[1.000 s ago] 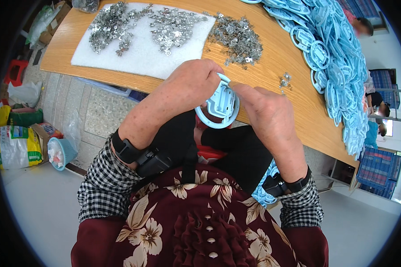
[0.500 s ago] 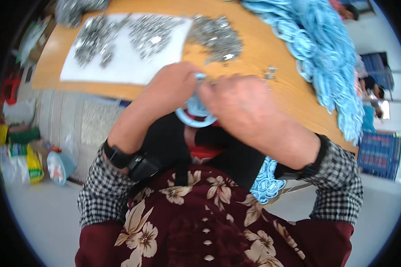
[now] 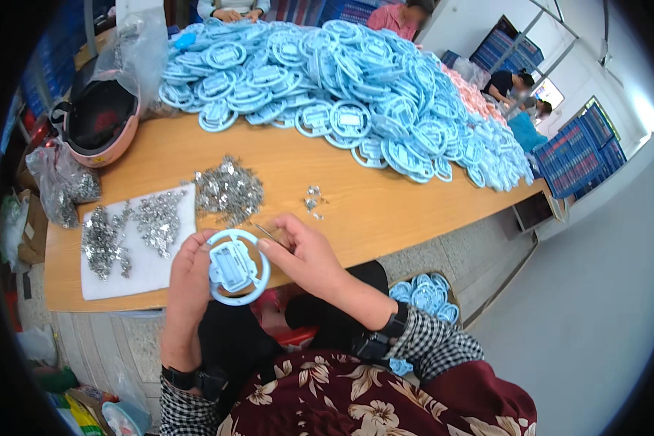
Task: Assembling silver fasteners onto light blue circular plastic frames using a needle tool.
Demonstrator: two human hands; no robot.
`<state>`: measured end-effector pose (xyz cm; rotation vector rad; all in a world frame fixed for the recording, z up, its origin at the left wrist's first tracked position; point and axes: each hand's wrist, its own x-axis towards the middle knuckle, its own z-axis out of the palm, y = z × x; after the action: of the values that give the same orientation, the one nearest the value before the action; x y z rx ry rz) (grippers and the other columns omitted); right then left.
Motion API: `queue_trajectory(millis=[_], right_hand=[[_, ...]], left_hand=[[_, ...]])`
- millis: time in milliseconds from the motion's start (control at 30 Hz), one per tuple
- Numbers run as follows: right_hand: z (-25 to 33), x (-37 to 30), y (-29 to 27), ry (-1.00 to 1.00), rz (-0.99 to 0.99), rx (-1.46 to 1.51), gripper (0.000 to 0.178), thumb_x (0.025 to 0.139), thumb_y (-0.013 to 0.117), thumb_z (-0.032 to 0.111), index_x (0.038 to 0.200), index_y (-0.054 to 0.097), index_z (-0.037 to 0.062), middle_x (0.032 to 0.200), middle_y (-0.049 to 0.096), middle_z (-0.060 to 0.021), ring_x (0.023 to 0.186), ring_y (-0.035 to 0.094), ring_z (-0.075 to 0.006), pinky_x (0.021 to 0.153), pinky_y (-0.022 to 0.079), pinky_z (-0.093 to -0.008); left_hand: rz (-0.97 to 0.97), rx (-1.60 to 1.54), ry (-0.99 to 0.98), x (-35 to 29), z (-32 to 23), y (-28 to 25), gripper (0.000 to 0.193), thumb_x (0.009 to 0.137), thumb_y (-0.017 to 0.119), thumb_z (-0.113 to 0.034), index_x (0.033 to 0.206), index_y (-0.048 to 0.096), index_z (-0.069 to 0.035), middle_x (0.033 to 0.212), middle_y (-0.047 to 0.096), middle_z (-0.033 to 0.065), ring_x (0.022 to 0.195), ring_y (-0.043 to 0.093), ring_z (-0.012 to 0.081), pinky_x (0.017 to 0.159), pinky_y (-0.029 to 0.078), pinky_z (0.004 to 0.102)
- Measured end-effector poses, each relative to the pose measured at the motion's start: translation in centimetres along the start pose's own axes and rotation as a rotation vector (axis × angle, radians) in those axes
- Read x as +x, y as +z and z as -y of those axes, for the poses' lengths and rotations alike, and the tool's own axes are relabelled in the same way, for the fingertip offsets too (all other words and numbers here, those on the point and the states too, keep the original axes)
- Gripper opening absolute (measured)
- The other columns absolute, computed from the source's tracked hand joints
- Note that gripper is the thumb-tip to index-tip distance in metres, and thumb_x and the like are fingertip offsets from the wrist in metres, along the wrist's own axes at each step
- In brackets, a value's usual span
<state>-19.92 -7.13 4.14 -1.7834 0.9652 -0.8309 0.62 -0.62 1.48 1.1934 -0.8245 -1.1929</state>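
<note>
My left hand (image 3: 190, 272) grips the left side of a light blue plastic wheel (image 3: 232, 266), a ring like a toy steering wheel with a rectangular panel across its middle. The wheel is held tilted toward me, just off the table's near edge. In the closed fingers of my right hand (image 3: 305, 251) is a thin, dark, pointed metal tool (image 3: 270, 235), perhaps tweezers. My right thumb is by the wheel's upper right rim; whether it touches cannot be made out. Close beyond lies a heap of small shiny metal pieces (image 3: 229, 190).
More metal pieces rest on a white sheet (image 3: 174, 269) at left. A big pile of blue wheels (image 3: 349, 116) covers the table's far side. A pink helmet (image 3: 112, 138) and bags stand far left. A box of wheels (image 3: 423, 292) is low at right. Other people sit beyond.
The view has lifted and turned, showing more of the far table. The wheel, mostly covered by my hands before, now shows its face, and my right hand has moved apart from my left.
</note>
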Motion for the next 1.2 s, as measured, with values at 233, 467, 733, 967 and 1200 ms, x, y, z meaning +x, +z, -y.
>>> queue_trajectory(millis=[233, 467, 733, 967, 1200], right_hand=[[-1.2, -0.4, -0.2, 0.258, 0.159, 0.569, 0.021, 0.103, 0.057, 0.023, 0.099, 0.063, 0.0040, 0.085, 0.062, 0.0030, 0.077, 0.057, -0.0042, 0.070, 0.049, -0.0226], [-0.2, -1.3, -1.4, 0.371, 0.140, 0.565, 0.019, 0.101, 0.059, 0.025, 0.105, 0.063, 0.0061, 0.078, 0.058, 0.0055, 0.061, 0.051, -0.0007, 0.050, 0.036, -0.0170], [0.0, -1.6, -1.9, 0.328, 0.176, 0.367, 0.031, 0.104, 0.055, 0.032, 0.100, 0.066, 0.0033, 0.072, 0.058, 0.0044, 0.060, 0.052, -0.0021, 0.050, 0.040, -0.0189], [0.8, -2.1, -1.9, 0.242, 0.161, 0.573, 0.024, 0.105, 0.053, 0.027, 0.110, 0.059, 0.0041, 0.075, 0.054, 0.0032, 0.063, 0.048, -0.0033, 0.055, 0.038, -0.0194], [-1.2, -2.9, 0.5, -0.024, 0.084, 0.158, 0.013, 0.106, 0.051, 0.018, 0.109, 0.053, 0.0059, 0.077, 0.050, 0.0043, 0.067, 0.045, -0.0028, 0.060, 0.039, -0.0202]], left_hand=[[-0.023, 0.282, 0.183, -1.2, 0.8, 1.9, 0.031, 0.104, 0.043, -0.016, 0.125, 0.060, 0.000, 0.112, 0.066, 0.0064, 0.099, 0.061, 0.0107, 0.083, 0.053, 0.0288], [0.112, 0.096, -0.058, -2.4, -0.5, 1.4, 0.040, 0.105, 0.045, -0.023, 0.139, 0.053, -0.002, 0.112, 0.066, 0.0057, 0.096, 0.065, 0.0127, 0.080, 0.055, 0.0287], [0.238, 0.452, 0.104, -2.4, 0.0, 2.1, 0.042, 0.100, 0.048, -0.007, 0.141, 0.048, 0.003, 0.110, 0.068, 0.0074, 0.095, 0.064, 0.0111, 0.082, 0.051, 0.0264], [0.251, 0.212, 0.067, -2.4, 0.3, 2.4, 0.043, 0.103, 0.046, -0.015, 0.142, 0.046, 0.004, 0.119, 0.065, 0.0168, 0.094, 0.069, 0.0220, 0.076, 0.056, 0.0292], [0.314, -0.538, -0.158, -2.8, 0.7, 2.6, 0.050, 0.104, 0.054, -0.027, 0.144, 0.045, 0.001, 0.114, 0.067, 0.0161, 0.095, 0.070, 0.0240, 0.074, 0.061, 0.0341]])
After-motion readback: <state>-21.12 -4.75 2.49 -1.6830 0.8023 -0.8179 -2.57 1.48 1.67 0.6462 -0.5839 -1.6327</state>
